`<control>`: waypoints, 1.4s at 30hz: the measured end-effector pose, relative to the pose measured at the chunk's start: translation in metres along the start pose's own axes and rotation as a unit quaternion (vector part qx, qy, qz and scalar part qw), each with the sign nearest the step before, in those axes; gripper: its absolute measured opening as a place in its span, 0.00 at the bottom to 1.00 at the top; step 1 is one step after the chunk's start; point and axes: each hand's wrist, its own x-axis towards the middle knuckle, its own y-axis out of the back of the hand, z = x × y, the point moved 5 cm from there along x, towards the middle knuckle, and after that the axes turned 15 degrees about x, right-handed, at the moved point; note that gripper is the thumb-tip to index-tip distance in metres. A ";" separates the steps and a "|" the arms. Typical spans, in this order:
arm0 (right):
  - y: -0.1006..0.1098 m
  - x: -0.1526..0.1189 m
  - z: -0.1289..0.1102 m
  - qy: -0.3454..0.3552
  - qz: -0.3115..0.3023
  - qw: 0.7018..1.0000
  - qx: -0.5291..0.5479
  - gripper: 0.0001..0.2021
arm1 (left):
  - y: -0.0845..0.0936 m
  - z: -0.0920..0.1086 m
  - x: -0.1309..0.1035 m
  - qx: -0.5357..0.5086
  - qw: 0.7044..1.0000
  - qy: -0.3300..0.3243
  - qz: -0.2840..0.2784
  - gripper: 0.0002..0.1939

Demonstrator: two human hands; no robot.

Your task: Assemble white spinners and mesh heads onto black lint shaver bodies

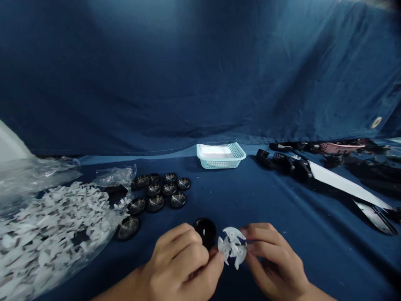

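A small translucent white rotor-like piece with curved blades (232, 247) is between my two hands. My left hand (181, 265) is curled, its thumb and forefinger closed at the piece's left edge. On the opposite edge, the fingertips of my right hand (274, 259) pinch it. Just behind my left fingers is a round black cup-shaped part (205, 232) with a small pale pin in its middle. Whether it rests on the cloth or against my fingers I cannot tell.
Several black round caps (156, 203) lie left of centre on the blue cloth (228, 192). Further left, a clear plastic bag spills many white pieces (59, 225). A light-blue basket (221, 162) stands at the back; black parts and a white strip (347, 184) lie right.
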 end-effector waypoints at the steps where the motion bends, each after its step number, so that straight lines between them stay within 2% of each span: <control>1: 0.000 0.000 0.001 -0.010 0.008 1.000 0.011 0.20 | 0.000 0.000 0.000 -0.003 1.000 0.004 0.001 0.14; 5: -0.001 0.002 0.004 -0.033 0.032 0.998 0.046 0.22 | 0.002 0.001 0.003 0.003 1.000 0.003 0.013 0.14; 11: -0.003 0.010 -0.002 0.006 0.003 1.000 0.008 0.22 | 0.000 -0.001 -0.004 0.004 0.999 -0.039 0.023 0.11; 14: -0.002 0.012 -0.003 0.014 -0.007 1.000 -0.001 0.21 | -0.003 -0.003 -0.011 0.029 0.996 -0.078 0.010 0.08; 17: 0.000 0.009 -0.003 0.022 -0.017 1.000 -0.009 0.20 | -0.003 -0.004 -0.014 0.042 0.995 -0.090 -0.003 0.08; 25: 0.006 -0.006 0.004 0.008 -0.066 0.997 -0.044 0.23 | 0.008 0.005 0.006 0.027 0.997 -0.070 0.005 0.12; 28: 0.008 -0.007 0.003 0.014 -0.085 0.995 -0.059 0.21 | 0.009 0.008 0.005 0.026 0.997 -0.073 0.001 0.11; 35: 0.010 0.002 -0.005 0.067 -0.093 0.985 -0.131 0.08 | 0.004 0.006 -0.006 0.017 0.996 -0.083 -0.018 0.09; 39: 0.009 0.001 -0.007 0.078 -0.100 0.981 -0.146 0.07 | 0.004 0.005 -0.006 0.008 0.996 -0.091 -0.013 0.10; 42: 0.011 -0.001 -0.008 0.081 -0.089 0.982 -0.148 0.07 | 0.003 0.005 -0.002 -0.020 0.998 -0.060 -0.028 0.11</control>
